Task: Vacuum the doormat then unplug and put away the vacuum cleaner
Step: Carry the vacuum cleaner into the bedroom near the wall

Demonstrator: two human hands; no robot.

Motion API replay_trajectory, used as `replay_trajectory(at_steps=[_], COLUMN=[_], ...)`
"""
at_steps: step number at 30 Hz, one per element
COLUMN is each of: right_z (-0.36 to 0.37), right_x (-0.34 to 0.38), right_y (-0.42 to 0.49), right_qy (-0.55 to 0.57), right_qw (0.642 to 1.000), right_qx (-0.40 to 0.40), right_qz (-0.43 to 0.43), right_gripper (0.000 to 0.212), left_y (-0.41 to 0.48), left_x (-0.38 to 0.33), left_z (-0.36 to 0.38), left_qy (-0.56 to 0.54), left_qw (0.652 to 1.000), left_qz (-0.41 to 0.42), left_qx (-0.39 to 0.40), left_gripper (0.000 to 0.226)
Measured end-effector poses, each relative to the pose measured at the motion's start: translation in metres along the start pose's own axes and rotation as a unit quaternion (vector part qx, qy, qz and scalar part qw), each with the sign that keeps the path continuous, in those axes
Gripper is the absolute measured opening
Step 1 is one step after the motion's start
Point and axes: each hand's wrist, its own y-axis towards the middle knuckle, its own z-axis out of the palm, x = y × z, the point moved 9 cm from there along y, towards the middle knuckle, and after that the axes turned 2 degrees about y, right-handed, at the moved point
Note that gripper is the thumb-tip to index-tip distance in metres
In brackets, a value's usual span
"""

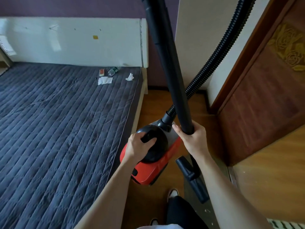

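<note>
A red and black vacuum cleaner [153, 169] is beside the bed, above the wooden floor. My left hand [138, 146] grips the black handle on its domed top. My right hand [193, 138] holds the lower end of the black wand tube [166, 63], which rises steeply to the top of the view. The ribbed black hose [219, 52] runs from the cleaner's front socket up to the upper right. A black floor nozzle [191, 177] lies on the floor below my right forearm. No doormat or plug is visible.
A bed with a dark quilted cover [66, 121] and white headboard [74, 42] fills the left; a bottle, a small box and tissues lie on it. A brown wooden door [264, 96] stands at the right. My feet [172, 194] are on the floor.
</note>
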Motion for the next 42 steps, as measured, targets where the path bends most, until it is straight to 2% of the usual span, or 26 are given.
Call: replay_trajectory(at_steps=[3, 8, 15, 19, 29, 34, 38, 42], right_z=[0.017, 0.033, 0.035, 0.024, 0.008, 0.002, -0.005, -0.008], right_x=[-0.018, -0.057, -0.127, -0.16, -0.203, -0.235, -0.263, -0.292], right_y=[0.044, 0.131, 0.282, 0.362, 0.505, 0.566, 0.627, 0.689], right_qy=[0.004, 0.009, 0.014, 0.017, 0.017, 0.004, 0.002, -0.01], right_qw=[1.0, 1.0, 0.998, 0.997, 0.997, 0.997, 0.995, 0.991], right_qx=[0.016, 0.021, 0.021, 0.02, -0.008, -0.022, -0.047, -0.076], right_qz=[0.005, 0.02, 0.048, 0.066, 0.069, 0.079, 0.09, 0.107], right_gripper=[0.043, 0.036, 0.032, 0.031, 0.03, 0.028, 0.021, 0.032], left_y=[0.048, 0.139, 0.29, 0.367, 0.512, 0.581, 0.648, 0.721], left_x=[-0.003, -0.02, -0.043, -0.064, -0.106, -0.115, -0.122, -0.127], left_z=[-0.002, 0.003, 0.037, 0.053, 0.091, 0.119, 0.14, 0.158], left_qy=[-0.002, -0.004, -0.005, 0.008, 0.01, 0.01, 0.008, 0.0], left_qw=[1.0, 1.0, 1.0, 0.999, 1.0, 1.0, 0.999, 0.999], left_qz=[-0.002, 0.011, -0.012, -0.012, 0.016, 0.005, 0.013, 0.011], left_qx=[-0.008, -0.018, -0.017, -0.035, -0.016, 0.004, 0.033, 0.052], left_gripper=[0.024, 0.036, 0.032, 0.037, 0.031, 0.042, 0.04, 0.035])
